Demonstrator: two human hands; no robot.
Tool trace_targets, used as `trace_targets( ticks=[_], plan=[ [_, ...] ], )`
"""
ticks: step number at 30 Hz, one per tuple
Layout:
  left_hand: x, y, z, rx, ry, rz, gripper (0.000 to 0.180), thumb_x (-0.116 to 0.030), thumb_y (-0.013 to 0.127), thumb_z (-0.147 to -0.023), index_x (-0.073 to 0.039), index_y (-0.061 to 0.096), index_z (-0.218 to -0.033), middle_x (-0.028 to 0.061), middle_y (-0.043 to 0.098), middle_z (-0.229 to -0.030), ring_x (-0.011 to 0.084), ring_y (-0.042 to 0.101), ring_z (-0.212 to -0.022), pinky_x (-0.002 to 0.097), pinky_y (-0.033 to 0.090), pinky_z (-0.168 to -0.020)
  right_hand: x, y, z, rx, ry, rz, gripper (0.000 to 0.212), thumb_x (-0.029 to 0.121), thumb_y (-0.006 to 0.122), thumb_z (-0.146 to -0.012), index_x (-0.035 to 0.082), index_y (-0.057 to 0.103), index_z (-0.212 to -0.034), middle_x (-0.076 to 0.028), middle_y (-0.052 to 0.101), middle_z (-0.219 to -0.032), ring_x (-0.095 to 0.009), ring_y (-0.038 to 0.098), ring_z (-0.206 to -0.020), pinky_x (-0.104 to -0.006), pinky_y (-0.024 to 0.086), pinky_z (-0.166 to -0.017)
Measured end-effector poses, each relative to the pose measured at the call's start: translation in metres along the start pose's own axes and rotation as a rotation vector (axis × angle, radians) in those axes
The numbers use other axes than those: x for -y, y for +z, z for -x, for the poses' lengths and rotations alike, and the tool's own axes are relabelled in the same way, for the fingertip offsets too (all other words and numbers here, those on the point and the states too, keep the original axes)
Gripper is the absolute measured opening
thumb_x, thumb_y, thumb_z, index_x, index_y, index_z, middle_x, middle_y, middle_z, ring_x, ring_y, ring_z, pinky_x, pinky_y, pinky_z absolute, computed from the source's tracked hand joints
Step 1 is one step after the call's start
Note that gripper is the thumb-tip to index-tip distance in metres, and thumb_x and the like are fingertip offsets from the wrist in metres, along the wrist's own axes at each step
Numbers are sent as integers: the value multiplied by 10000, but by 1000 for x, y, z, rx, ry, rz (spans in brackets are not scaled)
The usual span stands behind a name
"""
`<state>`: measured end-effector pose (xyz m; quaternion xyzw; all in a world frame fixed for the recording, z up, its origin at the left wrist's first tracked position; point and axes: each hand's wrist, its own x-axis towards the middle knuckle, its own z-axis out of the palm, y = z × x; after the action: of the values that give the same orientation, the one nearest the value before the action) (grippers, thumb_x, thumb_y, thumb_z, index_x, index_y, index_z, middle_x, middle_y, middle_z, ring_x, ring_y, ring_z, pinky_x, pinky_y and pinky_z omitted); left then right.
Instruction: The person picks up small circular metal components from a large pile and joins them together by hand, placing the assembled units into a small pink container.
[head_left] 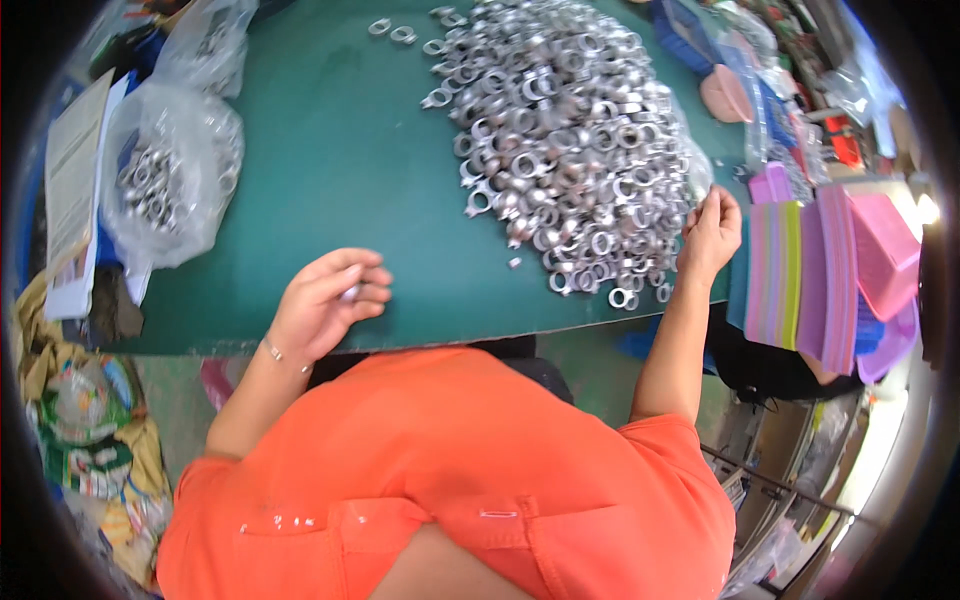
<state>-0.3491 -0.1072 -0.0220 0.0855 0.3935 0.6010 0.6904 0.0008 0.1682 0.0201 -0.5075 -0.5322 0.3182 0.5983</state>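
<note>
A large heap of silvery metal ring clamps (560, 140) lies on the green tabletop (320, 150). My left hand (325, 300) is over the table's near edge, left of the heap, with its fingers curled. A small shiny metal piece (350, 293) shows between its thumb and fingers; its exact shape is hidden. At the heap's right side, my right hand (712, 235) has its thumb and fingertips pinched together. What they hold, if anything, I cannot make out. Clear plastic (696, 165) lies just beyond that hand, against the heap.
On the left stand clear plastic bags (170, 180) of metal parts, beside a white printed sheet (75, 200). Stacked pink, purple and yellow-green plastic bins (800, 280) rise close to my right hand. Farther back are a pink bowl (725, 95) and a blue tray (685, 35).
</note>
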Motion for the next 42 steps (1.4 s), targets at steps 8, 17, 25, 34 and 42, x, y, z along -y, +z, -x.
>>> trace_targets(
  ticks=[8,17,25,34,42],
  plan=[
    [20,16,-7,230,-287,482,363,-332,367,-964,-16,519,-1058,156,583,-1025,269,606,-897,314,527,-574,77,132,212,1085,-442,-244,189,45,639,-777,8,593,-956,-135,590,-915,-311,571,-857,-367,472,-731],
    [5,-115,135,162,-47,-25,172,-139,503,-883,5,552,-801,101,510,-614,103,351,-326,211,271,-322,42,111,144,794,-999,738,239,1,586,-684,74,627,-908,-32,554,-876,-232,510,-827,-366,346,-759],
    [109,-260,140,-1019,-164,177,60,-104,539,-853,-67,547,-900,46,569,-777,142,556,-682,256,512,-564,43,135,147,898,-1041,783,64,51,580,-694,62,595,-755,-60,553,-942,-245,511,-929,-380,355,-793],
    [118,-242,117,-678,-411,-1238,308,-102,538,-815,-32,570,-1113,162,625,-978,284,605,-808,376,495,-722,41,134,181,922,-552,0,421,-102,695,-658,23,506,-1013,-117,595,-947,-221,605,-816,-279,492,-679],
    [-28,-44,108,117,-158,-1458,154,-163,628,-807,-12,642,-782,117,637,-754,252,611,-684,331,477,-606,50,130,194,975,93,-451,325,-125,663,-709,-82,581,-1021,-127,515,-1047,-174,594,-871,-260,519,-754]
  ],
)
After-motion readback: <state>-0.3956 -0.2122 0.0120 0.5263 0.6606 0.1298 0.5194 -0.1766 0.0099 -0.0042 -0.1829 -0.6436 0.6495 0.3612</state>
